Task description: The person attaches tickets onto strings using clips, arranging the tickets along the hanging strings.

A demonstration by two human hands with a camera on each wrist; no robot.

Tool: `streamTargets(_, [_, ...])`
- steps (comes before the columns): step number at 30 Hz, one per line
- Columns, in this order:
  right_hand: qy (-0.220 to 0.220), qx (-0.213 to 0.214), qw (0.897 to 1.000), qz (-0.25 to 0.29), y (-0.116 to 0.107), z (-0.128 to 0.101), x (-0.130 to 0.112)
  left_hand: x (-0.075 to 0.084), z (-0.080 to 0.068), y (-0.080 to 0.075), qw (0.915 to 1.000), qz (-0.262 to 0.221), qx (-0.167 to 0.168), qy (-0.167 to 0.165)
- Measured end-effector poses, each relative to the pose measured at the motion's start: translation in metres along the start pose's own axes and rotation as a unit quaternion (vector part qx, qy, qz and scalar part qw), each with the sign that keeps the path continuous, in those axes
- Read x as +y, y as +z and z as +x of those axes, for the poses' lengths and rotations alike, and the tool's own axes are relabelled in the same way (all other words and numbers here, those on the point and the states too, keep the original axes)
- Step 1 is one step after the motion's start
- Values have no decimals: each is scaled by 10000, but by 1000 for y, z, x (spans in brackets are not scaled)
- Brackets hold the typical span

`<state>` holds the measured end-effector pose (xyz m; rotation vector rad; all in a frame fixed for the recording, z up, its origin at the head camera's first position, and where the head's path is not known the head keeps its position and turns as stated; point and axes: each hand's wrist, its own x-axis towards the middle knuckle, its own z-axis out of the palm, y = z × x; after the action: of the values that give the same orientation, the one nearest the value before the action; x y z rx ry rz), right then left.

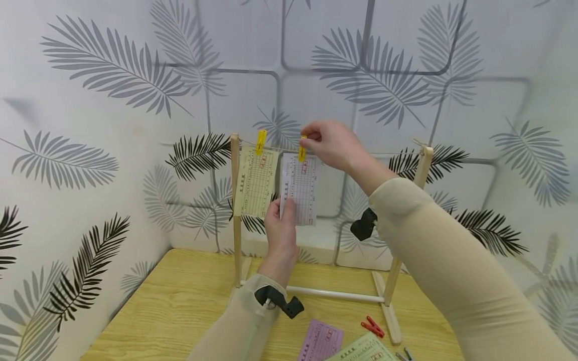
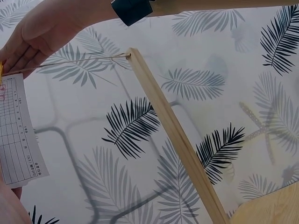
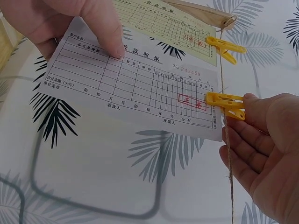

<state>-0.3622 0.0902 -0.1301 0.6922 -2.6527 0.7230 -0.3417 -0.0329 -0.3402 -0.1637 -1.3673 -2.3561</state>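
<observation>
A white ruled slip (image 1: 301, 186) hangs from a string (image 1: 384, 153) stretched between two wooden posts. A yellow peg (image 1: 302, 150) clips its top edge to the string. My right hand (image 1: 331, 143) is at the string and pinches the tail of that peg (image 3: 226, 103); its fingers (image 3: 247, 149) lie beside the string (image 3: 226, 154). My left hand (image 1: 281, 225) holds the slip's lower edge, thumb (image 3: 105, 32) pressed on the paper (image 3: 135, 88). In the left wrist view the slip (image 2: 16, 135) hangs at the left edge under the right hand (image 2: 46, 28).
A yellowish slip (image 1: 256, 183) hangs to the left under another yellow peg (image 1: 260, 142). The wooden frame (image 1: 235, 210) stands on a wood table (image 1: 180, 311) against a leaf-patterned wall. A purple slip (image 1: 320, 341), a green slip (image 1: 361, 351) and a red peg (image 1: 372, 327) lie near the front.
</observation>
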Motion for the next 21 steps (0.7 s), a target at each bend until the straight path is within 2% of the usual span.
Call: streamTargets(21, [-3, 9, 10000, -68, 2, -5, 5, -8, -7, -12, 9992, -312, 160, -195])
